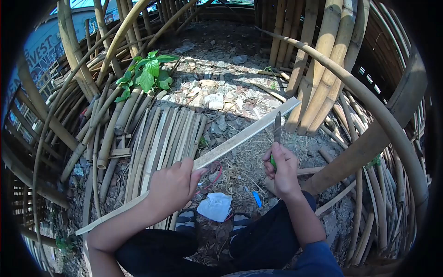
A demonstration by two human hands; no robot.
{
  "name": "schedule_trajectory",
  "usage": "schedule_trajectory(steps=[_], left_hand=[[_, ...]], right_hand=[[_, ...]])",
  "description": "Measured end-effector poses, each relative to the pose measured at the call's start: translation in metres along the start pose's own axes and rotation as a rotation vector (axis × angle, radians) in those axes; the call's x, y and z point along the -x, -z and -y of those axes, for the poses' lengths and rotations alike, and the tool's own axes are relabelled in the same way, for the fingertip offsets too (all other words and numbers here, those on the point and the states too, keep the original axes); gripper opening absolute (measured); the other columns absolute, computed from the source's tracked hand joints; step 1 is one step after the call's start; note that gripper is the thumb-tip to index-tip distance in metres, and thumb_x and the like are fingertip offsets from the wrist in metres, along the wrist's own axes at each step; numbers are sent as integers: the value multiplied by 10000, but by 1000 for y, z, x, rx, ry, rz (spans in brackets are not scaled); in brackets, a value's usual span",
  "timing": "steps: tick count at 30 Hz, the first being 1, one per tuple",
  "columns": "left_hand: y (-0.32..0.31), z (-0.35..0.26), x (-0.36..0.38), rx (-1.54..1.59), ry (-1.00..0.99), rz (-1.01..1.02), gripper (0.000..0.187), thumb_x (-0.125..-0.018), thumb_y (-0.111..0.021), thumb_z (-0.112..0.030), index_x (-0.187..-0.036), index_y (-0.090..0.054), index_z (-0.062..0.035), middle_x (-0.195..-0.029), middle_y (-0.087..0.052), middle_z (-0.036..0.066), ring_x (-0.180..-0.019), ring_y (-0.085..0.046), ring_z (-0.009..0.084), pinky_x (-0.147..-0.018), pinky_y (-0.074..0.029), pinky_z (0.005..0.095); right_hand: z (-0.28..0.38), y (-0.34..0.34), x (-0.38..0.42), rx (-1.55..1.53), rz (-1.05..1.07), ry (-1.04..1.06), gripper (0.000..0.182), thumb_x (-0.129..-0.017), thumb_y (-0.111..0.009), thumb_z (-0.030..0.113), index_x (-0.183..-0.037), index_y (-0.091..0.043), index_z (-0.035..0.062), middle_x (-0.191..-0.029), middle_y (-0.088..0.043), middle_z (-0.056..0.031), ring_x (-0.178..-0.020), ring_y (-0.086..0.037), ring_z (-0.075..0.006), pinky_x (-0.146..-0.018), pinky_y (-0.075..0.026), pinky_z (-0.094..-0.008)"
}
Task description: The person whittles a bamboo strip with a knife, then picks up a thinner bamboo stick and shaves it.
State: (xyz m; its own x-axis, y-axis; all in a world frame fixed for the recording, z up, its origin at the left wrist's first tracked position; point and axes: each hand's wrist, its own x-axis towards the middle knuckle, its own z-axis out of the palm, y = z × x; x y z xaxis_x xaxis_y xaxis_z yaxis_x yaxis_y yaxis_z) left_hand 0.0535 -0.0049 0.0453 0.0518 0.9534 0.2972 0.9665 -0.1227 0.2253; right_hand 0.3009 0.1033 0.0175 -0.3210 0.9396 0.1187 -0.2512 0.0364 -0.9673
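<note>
A long, pale split bamboo strip (240, 138) runs diagonally from the lower left up to the right. My left hand (171, 189) is closed around it near its middle, above my knee. In my right hand (282, 170) is a knife (277, 129) with a green handle, its blade pointing up. The blade stands beside the strip's upper right part; whether they touch I cannot tell. Some of the knife's handle is hidden by my fingers.
Split bamboo strips (170, 134) lie side by side at the left. Thick bamboo poles (325, 64) lean at the upper right, and a curved pole (360, 83) arches over the right side. A white bag (215, 206) and a blue object (256, 199) lie near my feet.
</note>
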Motion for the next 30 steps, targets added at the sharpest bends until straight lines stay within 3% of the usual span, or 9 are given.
schedule_trajectory(steps=[4, 14, 17, 19, 20, 24, 25, 27, 30], left_hand=[[-5, -6, -6, 23, -41, -61, 306, -955, -555, -304, -846, -471, -30, -643, -575, 172, -566, -605, 373, -483, -462, 464], [-31, -6, -23, 125, -182, 34, 413, -906, -612, -407, -995, -488, -24, -767, -589, 170, -640, -636, 308, -526, -498, 381], [-53, 11, -22, 549, -267, 76, 463, -962, -534, -435, -1141, -478, -12, -710, -571, 101, -617, -642, 235, -517, -506, 344], [-61, 17, -17, 1254, 252, 422, 529, -993, -462, -461, -1246, -441, 4, -827, -561, 89, -670, -652, 199, -532, -514, 318], [-63, 21, -14, 1405, 254, 418, 633, -995, -361, -545, -1252, -423, 30, -944, -530, 94, -742, -664, 188, -570, -537, 299], [-82, 43, -16, 1556, 335, 690, 912, -897, -66, -738, -1272, -436, 5, -1085, -536, 142, -908, -666, 258, -833, -548, 388], [-91, 54, -15, 1564, 352, 692, 912, -897, -66, -738, -1272, -436, 5, -1085, -536, 142, -908, -666, 258, -833, -548, 388], [-119, 86, -9, 1437, 416, 1091, 1049, -830, 44, -789, -1241, -485, 19, -1046, -592, 174, -966, -658, 288, -883, -517, 409], [-142, 110, 10, 1454, 560, 1234, 1114, -791, 101, -806, -1217, -522, 14, -993, -641, 177, -970, -662, 295, -876, -514, 399]], right_hand=[[-5, -33, 12, -141, -50, -22, 198, -905, -693, 167, -892, -564, 18, -626, -486, 41, -465, -398, -23, -405, -291, -198], [-1, -45, -8, -300, -279, 23, 188, -864, -711, 97, -814, -539, 41, -572, -446, 41, -414, -357, -35, -379, -267, -223], [1, -39, -13, -148, -320, -72, 213, -878, -673, 93, -758, -498, 97, -514, -368, 61, -375, -312, -41, -365, -248, -223], [-3, -35, -15, -120, -319, -186, 216, -869, -683, 102, -754, -500, 105, -513, -361, 70, -372, -308, -37, -360, -248, -222], [-4, -33, -15, -112, -316, -201, 216, -869, -683, 102, -754, -500, 105, -513, -361, 70, -372, -308, -37, -360, -248, -222], [-12, -24, -20, -125, -332, -215, 202, -852, -709, 119, -779, -522, 94, -538, -387, 74, -400, -320, -29, -380, -257, -219], [-14, -21, -23, -119, -352, -218, 200, -851, -709, 125, -789, -520, 99, -533, -379, 80, -397, -316, -26, -379, -257, -219], [-23, -14, -30, -78, -345, -229, 200, -853, -703, 136, -803, -512, 103, -535, -373, 85, -392, -308, -26, -376, -254, -218], [-32, -6, -35, -36, -392, -263, 199, -856, -692, 128, -807, -501, 104, -542, -371, 80, -394, -309, -32, -378, -252, -230]])
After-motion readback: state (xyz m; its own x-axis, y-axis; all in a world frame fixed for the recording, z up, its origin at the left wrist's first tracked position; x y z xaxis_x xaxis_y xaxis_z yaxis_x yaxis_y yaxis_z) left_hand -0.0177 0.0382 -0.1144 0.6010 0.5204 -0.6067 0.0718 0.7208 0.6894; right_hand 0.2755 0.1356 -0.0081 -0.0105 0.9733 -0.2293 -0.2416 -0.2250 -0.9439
